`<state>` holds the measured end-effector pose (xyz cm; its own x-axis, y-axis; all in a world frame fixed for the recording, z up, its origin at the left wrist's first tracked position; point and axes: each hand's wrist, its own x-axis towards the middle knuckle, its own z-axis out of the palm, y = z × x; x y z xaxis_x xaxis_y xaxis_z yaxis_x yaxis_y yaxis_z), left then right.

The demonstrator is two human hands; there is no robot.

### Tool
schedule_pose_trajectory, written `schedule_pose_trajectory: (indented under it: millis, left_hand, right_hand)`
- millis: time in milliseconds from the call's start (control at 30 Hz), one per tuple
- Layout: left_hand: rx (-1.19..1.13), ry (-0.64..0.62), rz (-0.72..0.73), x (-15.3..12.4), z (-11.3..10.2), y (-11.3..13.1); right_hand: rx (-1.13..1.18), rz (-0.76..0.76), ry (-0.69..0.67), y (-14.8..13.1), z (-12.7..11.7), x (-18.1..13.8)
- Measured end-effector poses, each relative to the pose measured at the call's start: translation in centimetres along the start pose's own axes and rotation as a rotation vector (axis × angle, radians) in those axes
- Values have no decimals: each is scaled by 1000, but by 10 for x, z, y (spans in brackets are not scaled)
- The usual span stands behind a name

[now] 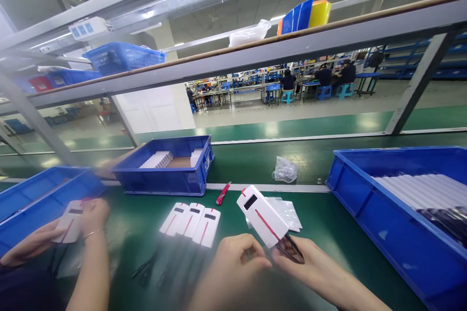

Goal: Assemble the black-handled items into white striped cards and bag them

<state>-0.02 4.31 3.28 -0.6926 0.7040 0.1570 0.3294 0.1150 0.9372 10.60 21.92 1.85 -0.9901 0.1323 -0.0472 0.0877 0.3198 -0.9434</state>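
Observation:
My left hand (237, 260) is closed, its fingertips pinching the near end of a white housing (261, 214) that has a red stripe and a dark window. The housing tilts up and away from me. My right hand (310, 265) is closed on black tweezers (291, 249), whose tips lie at the same near end of the housing. Three more white housings (191, 221) lie side by side on the green belt (328, 214) just left of my hands.
A co-worker's hands (85, 226) at the left hold a similar white piece over a blue bin (32, 199). Blue bins stand ahead (164, 182) and at the right (394, 248). On the belt lie a red knife (223, 193), clear bags (290, 211), crumpled plastic (284, 170) and a black tool (145, 268).

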Motion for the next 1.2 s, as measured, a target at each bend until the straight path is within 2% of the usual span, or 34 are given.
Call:
schedule_pose_trajectory:
  millis: [200,367,533,800,900,1067,1200]
  left_hand:
    - [45,-73,70,2,-3,0]
    - [89,-30,127,1,-8,-8]
    - [225,-152,69,2,-15,-13]
    - [175,-201,99,5,-12,-18]
    - [137,-182,85,6,-14,-21]
    - [96,-139,40,8,-19,-29]
    - [-29,-107,-29,11,-30,-34]
  right_hand:
    - [-7,24,-53,-13,7,2]
    - [-36,28,-77,-13,10,5]
    - [-60,27,-93,0,6,9]
    - [-60,55,-174,-12,8,15]
    - [-80,57,-195,-14,11,15]
    - [-127,33,-135,-12,6,11]
    - [-266,25,44,-2,-12,-7]
